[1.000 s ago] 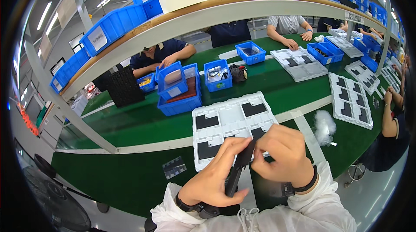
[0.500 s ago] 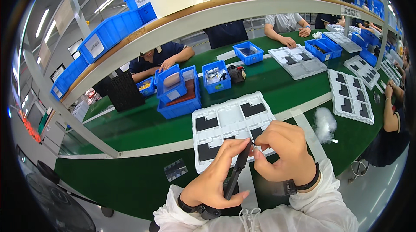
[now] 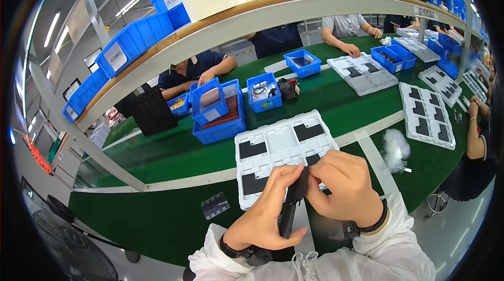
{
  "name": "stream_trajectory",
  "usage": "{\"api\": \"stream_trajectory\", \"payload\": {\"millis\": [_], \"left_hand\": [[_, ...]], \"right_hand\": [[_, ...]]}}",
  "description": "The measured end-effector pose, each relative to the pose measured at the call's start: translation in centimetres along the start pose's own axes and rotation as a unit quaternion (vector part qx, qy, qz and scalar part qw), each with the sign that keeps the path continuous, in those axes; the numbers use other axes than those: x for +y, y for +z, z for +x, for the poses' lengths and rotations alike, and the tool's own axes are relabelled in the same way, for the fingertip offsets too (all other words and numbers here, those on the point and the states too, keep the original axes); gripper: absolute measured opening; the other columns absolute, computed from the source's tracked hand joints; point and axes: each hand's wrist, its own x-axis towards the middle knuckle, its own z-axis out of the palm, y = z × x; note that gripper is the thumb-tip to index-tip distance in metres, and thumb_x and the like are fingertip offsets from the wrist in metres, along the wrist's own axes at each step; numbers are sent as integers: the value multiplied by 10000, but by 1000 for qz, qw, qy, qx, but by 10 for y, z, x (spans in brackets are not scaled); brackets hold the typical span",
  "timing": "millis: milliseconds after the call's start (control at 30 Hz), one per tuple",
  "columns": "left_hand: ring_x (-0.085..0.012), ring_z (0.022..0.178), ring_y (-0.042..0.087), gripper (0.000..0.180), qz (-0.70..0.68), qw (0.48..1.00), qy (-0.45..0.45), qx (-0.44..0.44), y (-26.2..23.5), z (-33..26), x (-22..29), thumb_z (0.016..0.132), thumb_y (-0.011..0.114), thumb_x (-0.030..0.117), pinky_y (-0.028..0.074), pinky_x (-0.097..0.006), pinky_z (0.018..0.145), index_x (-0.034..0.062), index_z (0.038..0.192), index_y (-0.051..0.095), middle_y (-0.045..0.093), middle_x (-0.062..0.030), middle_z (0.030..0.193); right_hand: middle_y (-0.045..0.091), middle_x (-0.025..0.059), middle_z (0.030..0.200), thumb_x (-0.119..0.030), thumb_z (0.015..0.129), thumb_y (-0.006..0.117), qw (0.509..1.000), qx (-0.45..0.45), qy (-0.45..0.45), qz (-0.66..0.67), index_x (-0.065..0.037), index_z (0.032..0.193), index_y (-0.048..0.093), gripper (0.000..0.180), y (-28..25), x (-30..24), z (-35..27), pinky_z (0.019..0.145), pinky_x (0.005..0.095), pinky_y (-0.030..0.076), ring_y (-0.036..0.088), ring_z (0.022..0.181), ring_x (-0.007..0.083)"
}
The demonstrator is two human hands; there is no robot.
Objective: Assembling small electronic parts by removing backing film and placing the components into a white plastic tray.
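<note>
In my left hand [image 3: 254,224] is a thin black plastic part [image 3: 298,185], gripped between fingers and thumb and tilted upward. One broad face of it shows near the top, a narrower edge below. My right hand [image 3: 344,184] is closed against its upper right edge, thumb and forefinger pressed together; whatever lies between those fingertips is hidden. Just beyond both hands lies a white moulded tray [image 3: 278,140] with several flat black cut-out parts [image 3: 308,132] in its compartments. My hands cover the tray's near right corner.
A clear film sheet with dark patches [image 3: 215,206] lies left of my hands. Clear crumpled plastic [image 3: 395,151] sits right. Beyond the tray stand blue bins [image 3: 219,135]; a shelf [image 3: 273,2] crosses above. More white trays [image 3: 412,136] and other people [image 3: 344,32] line the green table [image 3: 142,213].
The black part has turned in my left hand, so its broad face shows now instead of mostly its edge. My right fingers have closed in along its upper edge.
</note>
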Motion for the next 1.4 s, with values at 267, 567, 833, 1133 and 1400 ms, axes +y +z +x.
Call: {"api": "stream_trajectory", "payload": {"millis": [267, 567, 833, 1133, 1400], "left_hand": [[-333, 1130, 348, 953, 35, 998, -21, 43, 5, 1, -5, 581, 708, 55, 331, -383, 948, -24, 1362, 167, 313, -209, 1205], [-375, 1124, 336, 985, 136, 977, 18, 165, 19, -3, -11, 564, 732, 113, 321, -428, 953, -45, 1351, 161, 291, -249, 1222], [-372, 1138, 331, 991, 115, 981, 15, 154, 19, -3, -12, 555, 732, 101, 302, -423, 970, -50, 1351, 160, 295, -244, 1223], [-346, 1154, 328, 958, -6, 996, 20, 91, 15, -4, -6, 578, 716, 64, 294, -406, 972, -39, 1355, 166, 308, -233, 1239], [-349, 1146, 343, 951, 21, 998, 27, 56, 10, -3, 0, 587, 718, 72, 303, -392, 969, -51, 1351, 165, 304, -239, 1247]], "right_hand": [[484, 79, 622, 65, 607, 586, 998, -45, -3, -40, 10, 725, 539, 138, 0, -8, -1, 468, 303, 415, 514, 563, 225], [525, 60, 628, -106, 637, 702, 997, -49, -5, 56, -17, 734, 573, 184, -10, -17, 0, 410, 271, 379, 500, 492, 190], [513, 49, 602, -84, 629, 694, 997, -34, -9, 64, -19, 712, 562, 168, -7, -15, -2, 399, 270, 377, 494, 472, 191], [518, 103, 684, 11, 685, 621, 989, -83, -21, 119, 1, 725, 526, 104, -7, -11, 3, 474, 312, 415, 502, 562, 249], [492, 104, 687, 28, 679, 612, 983, -106, -27, 145, 3, 703, 503, 115, -11, -10, 3, 469, 320, 404, 491, 576, 255]]}}
